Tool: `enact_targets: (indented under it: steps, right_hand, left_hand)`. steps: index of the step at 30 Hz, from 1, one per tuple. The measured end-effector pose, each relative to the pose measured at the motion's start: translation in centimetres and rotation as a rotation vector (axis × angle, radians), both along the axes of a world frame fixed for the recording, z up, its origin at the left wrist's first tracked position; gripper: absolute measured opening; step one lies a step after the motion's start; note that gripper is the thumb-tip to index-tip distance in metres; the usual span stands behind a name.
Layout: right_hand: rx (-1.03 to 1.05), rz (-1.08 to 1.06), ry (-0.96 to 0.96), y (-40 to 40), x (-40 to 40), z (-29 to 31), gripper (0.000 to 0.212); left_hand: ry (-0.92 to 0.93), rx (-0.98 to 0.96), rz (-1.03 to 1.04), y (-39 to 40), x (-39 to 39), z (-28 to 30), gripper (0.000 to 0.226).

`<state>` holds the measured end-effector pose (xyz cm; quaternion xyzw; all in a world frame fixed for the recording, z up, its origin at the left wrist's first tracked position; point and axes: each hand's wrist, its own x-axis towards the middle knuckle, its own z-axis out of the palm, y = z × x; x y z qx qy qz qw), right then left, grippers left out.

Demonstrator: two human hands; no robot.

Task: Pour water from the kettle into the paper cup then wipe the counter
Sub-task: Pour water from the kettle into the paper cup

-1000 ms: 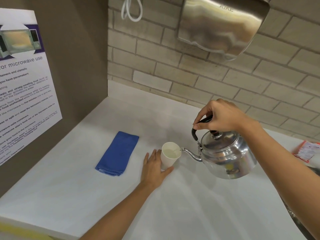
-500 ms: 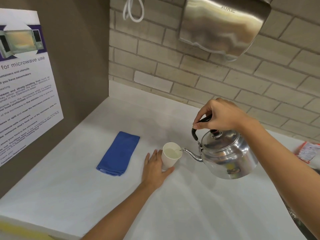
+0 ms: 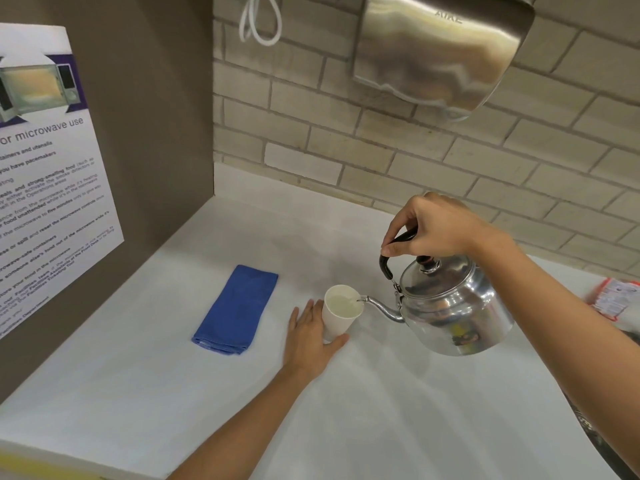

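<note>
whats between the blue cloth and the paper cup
Head view: the left hand lies flat on the counter against the paper cup; from it to the blue cloth, bare counter.

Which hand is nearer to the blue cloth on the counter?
The left. The left hand rests against the paper cup, just right of the blue cloth without touching it. The right hand grips the kettle handle, farther right, beyond the cup.
</note>
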<state>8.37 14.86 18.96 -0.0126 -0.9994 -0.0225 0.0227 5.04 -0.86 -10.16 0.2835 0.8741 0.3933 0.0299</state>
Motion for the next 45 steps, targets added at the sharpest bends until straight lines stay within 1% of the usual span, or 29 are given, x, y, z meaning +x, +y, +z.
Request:
enact_targets:
  steps: [31, 34, 39, 45]
  right_hand:
    - [0.020, 0.021, -0.012, -0.4, 0.0, 0.1, 0.017]
    - [-0.044, -0.001, -0.008, 0.2, 0.3, 0.0, 0.016]
    - [-0.213, -0.047, 0.014, 1.9, 1.2, -1.3, 0.018]
    - [-0.530, -0.075, 0.097, 4.5, 3.1, -3.6, 0.017]
  left_hand:
    - [-0.005, 0.003, -0.011, 0.0, -0.1, -0.2, 0.085]
    - [-0.004, -0.001, -0.011, -0.1, 0.0, -0.2, 0.085]
    - [0.003, -0.024, -0.009, 0.0, 0.0, 0.0, 0.086]
    - [-0.010, -0.001, -0.009, 0.0, 0.0, -0.1, 0.086]
